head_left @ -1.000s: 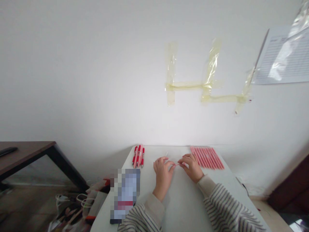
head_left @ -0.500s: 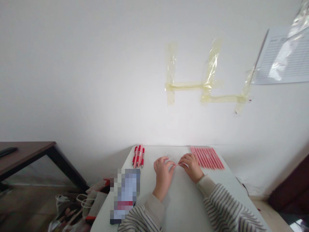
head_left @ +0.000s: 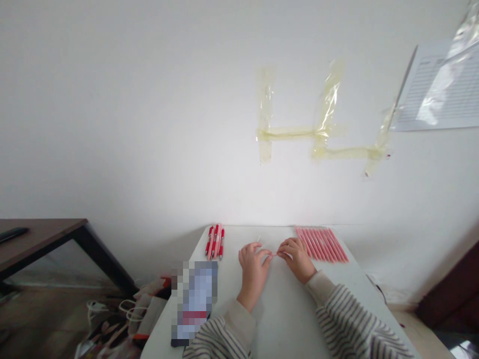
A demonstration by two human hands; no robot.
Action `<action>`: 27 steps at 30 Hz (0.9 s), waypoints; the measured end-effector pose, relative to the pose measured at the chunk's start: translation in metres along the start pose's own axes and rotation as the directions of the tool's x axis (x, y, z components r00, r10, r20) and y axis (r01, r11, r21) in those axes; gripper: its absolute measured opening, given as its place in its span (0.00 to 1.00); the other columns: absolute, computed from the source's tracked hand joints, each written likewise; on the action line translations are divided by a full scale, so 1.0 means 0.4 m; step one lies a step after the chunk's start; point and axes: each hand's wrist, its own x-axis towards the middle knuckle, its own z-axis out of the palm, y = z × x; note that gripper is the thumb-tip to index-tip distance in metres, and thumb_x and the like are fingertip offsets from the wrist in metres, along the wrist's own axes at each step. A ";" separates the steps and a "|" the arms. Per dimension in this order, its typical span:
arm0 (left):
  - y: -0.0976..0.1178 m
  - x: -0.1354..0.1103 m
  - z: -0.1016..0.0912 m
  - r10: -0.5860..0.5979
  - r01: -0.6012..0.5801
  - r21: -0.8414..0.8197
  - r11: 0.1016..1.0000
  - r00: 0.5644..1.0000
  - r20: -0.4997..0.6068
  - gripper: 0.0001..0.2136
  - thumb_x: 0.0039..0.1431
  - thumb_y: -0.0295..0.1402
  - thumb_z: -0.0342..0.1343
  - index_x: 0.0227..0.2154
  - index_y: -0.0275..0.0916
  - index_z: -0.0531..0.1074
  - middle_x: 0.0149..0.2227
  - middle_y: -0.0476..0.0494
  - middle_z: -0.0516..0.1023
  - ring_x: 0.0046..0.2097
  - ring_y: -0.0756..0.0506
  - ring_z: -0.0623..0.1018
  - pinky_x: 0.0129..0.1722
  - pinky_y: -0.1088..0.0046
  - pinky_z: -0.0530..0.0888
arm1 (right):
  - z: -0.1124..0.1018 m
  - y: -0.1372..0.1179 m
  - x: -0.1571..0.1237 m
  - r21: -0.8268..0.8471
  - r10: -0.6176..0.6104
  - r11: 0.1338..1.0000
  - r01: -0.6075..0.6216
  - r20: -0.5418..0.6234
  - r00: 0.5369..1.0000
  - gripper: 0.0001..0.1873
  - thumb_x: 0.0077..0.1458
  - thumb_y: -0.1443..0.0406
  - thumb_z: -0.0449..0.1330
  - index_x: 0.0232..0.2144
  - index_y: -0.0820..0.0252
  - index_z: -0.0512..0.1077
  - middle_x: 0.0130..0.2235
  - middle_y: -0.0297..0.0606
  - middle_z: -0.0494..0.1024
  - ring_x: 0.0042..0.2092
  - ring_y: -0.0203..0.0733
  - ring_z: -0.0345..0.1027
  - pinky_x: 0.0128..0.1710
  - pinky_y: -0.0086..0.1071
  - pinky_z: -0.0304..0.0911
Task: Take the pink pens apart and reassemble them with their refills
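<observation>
Over the white table, my left hand (head_left: 253, 264) and my right hand (head_left: 296, 257) face each other with fingertips pinched. Between them runs a thin pink piece (head_left: 274, 255), one end in each pinch; its exact kind is too small to make out. Just behind my left fingers a thin whitish stick (head_left: 259, 239) shows, partly hidden by the hand. Close to my right hand lies a row of several pink pens (head_left: 325, 244), side by side. Left of my left hand, a small bunch of red and pink pens (head_left: 214, 243) lies near the table's back edge.
A pixelated bluish item (head_left: 198, 299) lies along the left side of the white table (head_left: 288, 319). A brown desk (head_left: 41, 234) with a dark object stands at left, bags and cables (head_left: 127, 319) below it. Yellowish tape (head_left: 292, 133) and a paper sheet (head_left: 441, 89) are on the wall.
</observation>
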 end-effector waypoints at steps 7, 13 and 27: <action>-0.003 0.001 0.006 0.018 -0.018 -0.012 1.000 1.000 -0.004 0.04 0.57 0.36 0.62 0.34 0.49 0.82 0.47 0.43 0.74 0.52 0.41 0.70 0.56 0.53 0.68 | -0.004 -0.002 0.001 0.003 0.002 1.000 -0.002 0.002 1.000 0.04 0.61 0.62 0.62 0.34 0.52 0.78 0.39 0.37 0.79 0.47 0.48 0.66 0.50 0.44 0.62; -0.002 0.001 0.005 0.018 -0.018 -0.007 1.000 1.000 0.010 0.04 0.56 0.36 0.62 0.34 0.50 0.82 0.47 0.44 0.74 0.53 0.41 0.70 0.56 0.53 0.68 | 0.007 0.006 -0.002 0.006 0.000 1.000 0.000 -0.032 0.999 0.05 0.61 0.64 0.62 0.34 0.52 0.78 0.39 0.38 0.79 0.50 0.50 0.64 0.52 0.46 0.61; -0.007 -0.004 0.012 0.037 -0.037 -0.024 0.999 0.999 0.010 0.04 0.54 0.33 0.64 0.32 0.49 0.81 0.47 0.43 0.73 0.53 0.40 0.70 0.57 0.49 0.67 | 0.005 0.014 -0.001 0.049 -0.024 0.998 0.025 -0.018 1.000 0.06 0.61 0.63 0.61 0.35 0.51 0.80 0.38 0.40 0.79 0.48 0.49 0.65 0.49 0.46 0.64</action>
